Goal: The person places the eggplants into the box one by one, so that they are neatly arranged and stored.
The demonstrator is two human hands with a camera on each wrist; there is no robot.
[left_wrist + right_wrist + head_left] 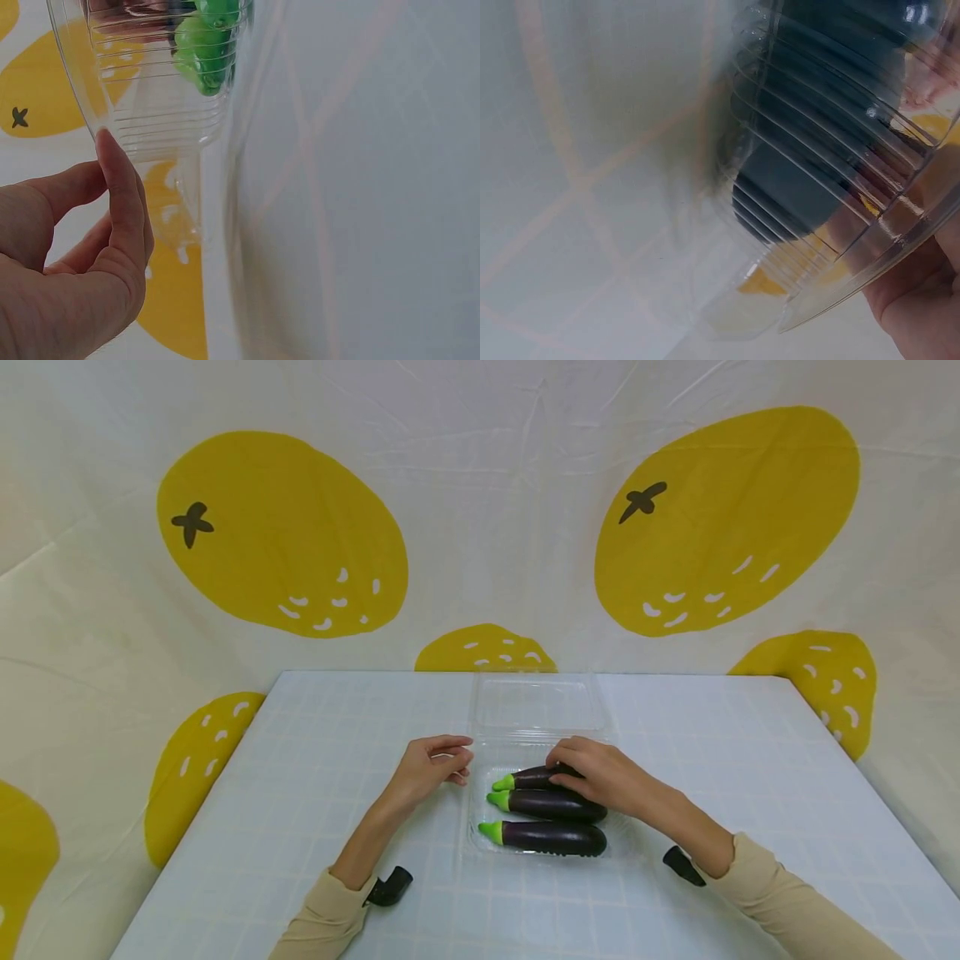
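Observation:
A clear plastic clamshell container (517, 753) lies on the table with its lid (536, 703) folded back. Inside are three dark purple eggplants with green stem ends, side by side: a near eggplant (551, 838), a middle eggplant (558, 806) and a far eggplant (529, 778). My right hand (600, 770) grips the far eggplant's right part from above, fingers beyond it and thumb on the near side, covering that end. At the container's left edge is my left hand (435, 767), fingers loosely bent; in the left wrist view a fingertip (105, 139) meets the ribbed container's rim.
The table (360, 710) has a pale checked cover. Behind it hangs a whitish cloth (495, 527) printed with big yellow fruit shapes. Black wrist devices (390, 887) sit at both sleeves.

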